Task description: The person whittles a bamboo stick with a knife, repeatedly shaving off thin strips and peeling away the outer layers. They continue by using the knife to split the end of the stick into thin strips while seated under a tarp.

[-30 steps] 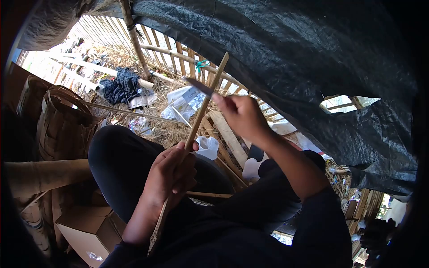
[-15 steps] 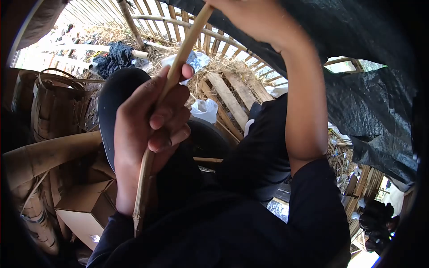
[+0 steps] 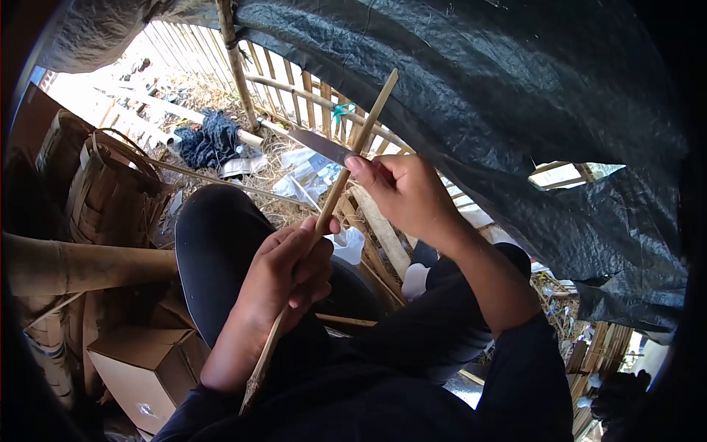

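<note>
A long, narrow bamboo strip [image 3: 340, 184] runs diagonally from near my body up to the upper middle of the view. My left hand [image 3: 283, 276] is wrapped round its lower half. My right hand [image 3: 401, 193] is closed round a knife whose handle is hidden in the fingers. The dark knife blade [image 3: 321, 146] points to the upper left and meets the strip, with my right thumb by the blade's base at the strip. The strip's top end sticks out above the blade.
Woven baskets [image 3: 118, 195], a thick bamboo pole [image 3: 96, 268] and a cardboard box [image 3: 147, 368] are on the left. Ahead lie dark cloth [image 3: 210, 140], plastic bags [image 3: 348, 244] and wooden slats [image 3: 383, 228]. A black tarp [image 3: 471, 96] hangs at upper right.
My right hand has come down from the top edge, bringing the knife into view on the strip. My left hand has shifted lower and right, and the camera view has shifted.
</note>
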`<state>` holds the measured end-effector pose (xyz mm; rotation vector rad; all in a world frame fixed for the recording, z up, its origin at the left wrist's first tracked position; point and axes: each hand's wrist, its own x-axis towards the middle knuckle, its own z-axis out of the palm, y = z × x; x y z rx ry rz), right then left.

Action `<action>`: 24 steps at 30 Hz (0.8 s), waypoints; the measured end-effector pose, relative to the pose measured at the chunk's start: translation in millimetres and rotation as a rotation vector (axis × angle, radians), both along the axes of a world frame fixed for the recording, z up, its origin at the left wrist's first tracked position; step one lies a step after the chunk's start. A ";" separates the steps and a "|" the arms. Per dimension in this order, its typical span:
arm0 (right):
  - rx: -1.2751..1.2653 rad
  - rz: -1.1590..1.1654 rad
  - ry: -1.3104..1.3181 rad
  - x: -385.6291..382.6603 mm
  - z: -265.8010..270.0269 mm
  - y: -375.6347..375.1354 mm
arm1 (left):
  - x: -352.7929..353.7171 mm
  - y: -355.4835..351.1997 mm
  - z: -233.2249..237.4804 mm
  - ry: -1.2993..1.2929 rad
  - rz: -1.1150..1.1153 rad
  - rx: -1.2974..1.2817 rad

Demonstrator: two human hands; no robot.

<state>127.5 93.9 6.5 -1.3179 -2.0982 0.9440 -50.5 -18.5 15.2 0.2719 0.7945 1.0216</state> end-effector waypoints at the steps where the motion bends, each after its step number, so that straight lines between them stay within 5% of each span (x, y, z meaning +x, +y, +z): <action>1: -0.099 -0.026 -0.034 5.5 2.0 9.5 | 0.6 0.1 -0.7 -0.007 -0.011 -0.011; 5: -0.101 -0.167 0.026 5.5 -16.7 6.8 | 3.8 1.8 -6.6 -0.009 -0.031 0.000; 9: 0.037 0.020 0.153 2.8 -29.8 -18.8 | 2.8 3.9 -7.3 0.004 -0.022 -0.043; 10: -0.178 -0.091 0.130 11.2 -18.0 -5.3 | 4.3 3.1 -7.1 0.023 -0.030 -0.030; 13: -0.167 -0.199 0.115 22.7 -27.3 8.9 | 7.8 2.1 -4.0 0.042 -0.042 -0.035; 17: 0.125 0.042 0.411 -6.0 -42.8 -38.7 | 8.7 1.5 -10.2 0.064 -0.034 -0.078; 20: -0.057 -0.185 -0.007 32.9 -28.5 22.1 | 12.5 0.3 -11.5 0.060 -0.068 -0.054; 24: -0.153 0.044 0.093 13.1 -26.2 -27.0 | 16.2 1.4 -7.4 0.152 -0.042 -0.057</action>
